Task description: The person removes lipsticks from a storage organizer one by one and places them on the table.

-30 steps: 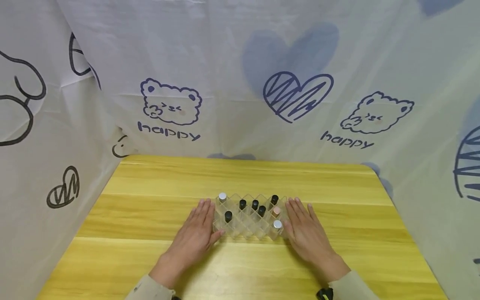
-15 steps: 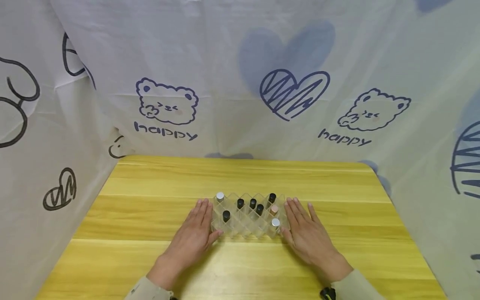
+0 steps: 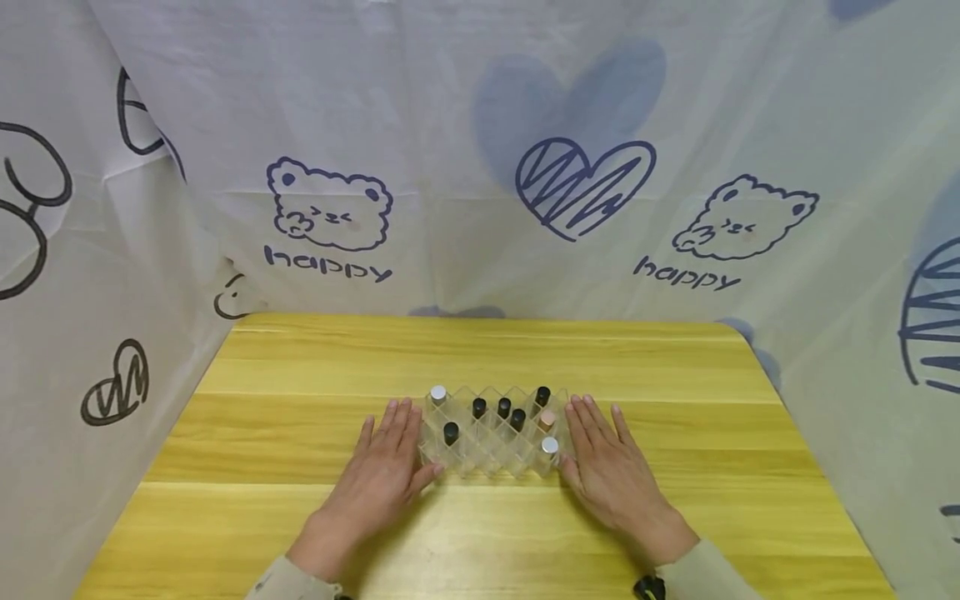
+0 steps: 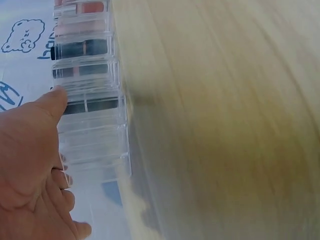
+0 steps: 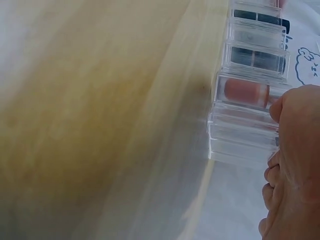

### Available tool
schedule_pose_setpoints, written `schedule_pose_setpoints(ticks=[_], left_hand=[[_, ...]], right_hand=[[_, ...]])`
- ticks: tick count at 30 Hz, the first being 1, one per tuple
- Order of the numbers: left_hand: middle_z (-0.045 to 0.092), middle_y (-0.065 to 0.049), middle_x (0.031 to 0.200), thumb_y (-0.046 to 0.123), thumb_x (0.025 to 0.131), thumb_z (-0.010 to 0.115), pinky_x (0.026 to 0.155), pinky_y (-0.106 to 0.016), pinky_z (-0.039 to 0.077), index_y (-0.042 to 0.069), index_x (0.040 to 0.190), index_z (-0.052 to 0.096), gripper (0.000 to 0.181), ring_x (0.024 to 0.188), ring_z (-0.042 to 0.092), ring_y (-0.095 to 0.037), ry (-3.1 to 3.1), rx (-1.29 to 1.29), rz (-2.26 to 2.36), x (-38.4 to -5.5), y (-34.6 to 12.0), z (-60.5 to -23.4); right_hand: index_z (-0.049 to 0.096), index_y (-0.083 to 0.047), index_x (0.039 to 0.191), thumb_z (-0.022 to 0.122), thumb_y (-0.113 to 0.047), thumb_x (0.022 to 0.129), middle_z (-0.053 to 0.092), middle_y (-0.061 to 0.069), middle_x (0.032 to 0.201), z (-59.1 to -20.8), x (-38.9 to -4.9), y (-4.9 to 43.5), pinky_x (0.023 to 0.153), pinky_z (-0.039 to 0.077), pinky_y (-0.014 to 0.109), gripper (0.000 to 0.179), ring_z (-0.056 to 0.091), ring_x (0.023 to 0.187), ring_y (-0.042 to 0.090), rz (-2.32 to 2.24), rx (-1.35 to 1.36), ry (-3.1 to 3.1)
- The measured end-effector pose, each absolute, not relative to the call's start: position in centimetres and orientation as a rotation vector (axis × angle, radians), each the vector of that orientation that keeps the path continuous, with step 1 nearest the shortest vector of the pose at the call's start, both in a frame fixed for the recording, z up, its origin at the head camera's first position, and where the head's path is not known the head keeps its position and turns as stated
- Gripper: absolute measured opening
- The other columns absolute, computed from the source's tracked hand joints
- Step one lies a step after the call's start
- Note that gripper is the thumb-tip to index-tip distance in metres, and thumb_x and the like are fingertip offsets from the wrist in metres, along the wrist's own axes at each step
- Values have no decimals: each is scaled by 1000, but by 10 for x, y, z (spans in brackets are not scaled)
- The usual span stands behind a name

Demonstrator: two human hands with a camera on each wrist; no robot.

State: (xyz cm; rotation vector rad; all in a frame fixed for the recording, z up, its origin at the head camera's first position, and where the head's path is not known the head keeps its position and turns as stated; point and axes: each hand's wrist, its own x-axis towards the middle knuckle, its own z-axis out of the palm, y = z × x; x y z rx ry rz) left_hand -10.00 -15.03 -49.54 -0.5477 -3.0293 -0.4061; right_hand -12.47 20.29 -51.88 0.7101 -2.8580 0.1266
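Note:
A clear plastic lipstick organizer (image 3: 491, 457) with diamond-shaped compartments stands on the wooden table. Several tubes are upright in it, among them a black-capped lipstick (image 3: 451, 433), a pink-capped lipstick (image 3: 547, 422) and a silver-capped lipstick (image 3: 550, 447) at the front right. My left hand (image 3: 378, 475) lies along the organizer's left end, fingers straight, thumb at its front corner. Along the opposite end rests my right hand (image 3: 611, 475), also with straight fingers. In the right wrist view, the right thumb (image 5: 276, 110) is right at the compartment with a reddish tube (image 5: 245, 92).
The yellow wooden table (image 3: 480, 533) extends around the organizer on all sides. A white cloth (image 3: 450, 100) printed with bears and hearts hangs behind the table and at its sides.
The left hand's little finger has spread away from the others. The camera view has shifted slightly. The organizer and the right hand keep their places.

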Motion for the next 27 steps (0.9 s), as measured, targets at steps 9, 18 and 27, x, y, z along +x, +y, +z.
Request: schedule_pose_setpoints(ticks=[9, 18, 27], left_hand=[[30, -26, 168, 51, 103, 64, 122, -71, 21, -1, 161, 38, 82, 158, 23, -46, -3069, -530, -387, -100, -167, -480], [61, -22, 145, 35, 100, 72, 115, -63, 40, 1, 146, 59, 58, 139, 53, -44, -2971, -499, -370, -118, -183, -456], [68, -11, 118, 36, 90, 84, 100, -54, 50, 7, 124, 72, 47, 111, 61, -33, -2771, -629, -285, -131, -157, -450]], right_hand=[[30, 3, 162, 45, -39, 109, 29, 20, 170, -517, -124, 202, 129, 13, 58, 69, 25, 160, 36, 109, 701, -2896], [33, 5, 161, 50, -36, 108, 33, 22, 169, -518, -124, 200, 128, 18, 59, 69, 29, 158, 38, 131, 702, -2867], [33, 5, 160, 50, -36, 108, 32, 22, 168, -516, -123, 200, 128, 19, 59, 68, 30, 158, 38, 148, 710, -2865]])
